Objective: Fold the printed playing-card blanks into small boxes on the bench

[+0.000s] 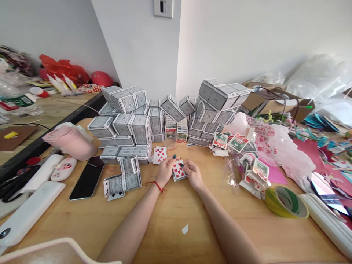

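Between my hands is a playing card (179,170) with red hearts, just above the table's middle. My left hand (166,169) pinches its upper left side; my right hand (191,171) grips its right side, thumb on the face. A grey-backed edge shows under the card, but I cannot tell how many cards are there. Left of my left hand lies a small pile of heart cards (159,155). Folded grey card blocks (125,176) joined in an L shape stand further left, on top of loose cards (116,196).
Stacked card blocks rise at the back left (132,126) and back right (213,110). Card boxes (176,132) stand between them. A black phone (87,178) lies left. Opened card boxes (255,172), yellow tape (286,201) and a plastic bag (277,141) are right.
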`<state>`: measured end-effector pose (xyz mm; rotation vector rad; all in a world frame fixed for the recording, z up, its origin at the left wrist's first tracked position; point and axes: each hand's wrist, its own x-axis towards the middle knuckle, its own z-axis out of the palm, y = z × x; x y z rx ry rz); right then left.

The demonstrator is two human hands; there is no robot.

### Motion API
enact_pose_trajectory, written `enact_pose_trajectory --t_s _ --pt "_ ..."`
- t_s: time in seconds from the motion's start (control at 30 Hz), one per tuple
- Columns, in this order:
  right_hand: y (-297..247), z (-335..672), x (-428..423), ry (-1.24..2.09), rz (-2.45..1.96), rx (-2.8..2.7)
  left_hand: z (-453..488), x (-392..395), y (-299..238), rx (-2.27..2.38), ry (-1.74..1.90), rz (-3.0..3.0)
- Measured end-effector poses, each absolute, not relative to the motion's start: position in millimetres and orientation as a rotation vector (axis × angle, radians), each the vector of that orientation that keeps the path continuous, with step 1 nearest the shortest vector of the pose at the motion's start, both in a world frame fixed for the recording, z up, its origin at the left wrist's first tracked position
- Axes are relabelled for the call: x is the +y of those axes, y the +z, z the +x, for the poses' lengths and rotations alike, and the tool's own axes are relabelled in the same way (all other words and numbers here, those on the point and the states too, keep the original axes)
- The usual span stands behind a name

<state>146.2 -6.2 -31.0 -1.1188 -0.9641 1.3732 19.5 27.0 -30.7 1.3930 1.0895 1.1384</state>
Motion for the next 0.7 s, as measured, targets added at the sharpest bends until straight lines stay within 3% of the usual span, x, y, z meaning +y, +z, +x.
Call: enact_pose_trajectory --t_s 0.2,0.7 --pt "-29.8 144.6 -4.7 1.229 -1.092 -0.877 17.6 25.8 -33.4 1.062 1.151 1.457" --pt "-25.5 143.5 -9.0 1.323 -1.150 -0.943 22.0 23.7 -35.6 1.102 1.181 1.552"
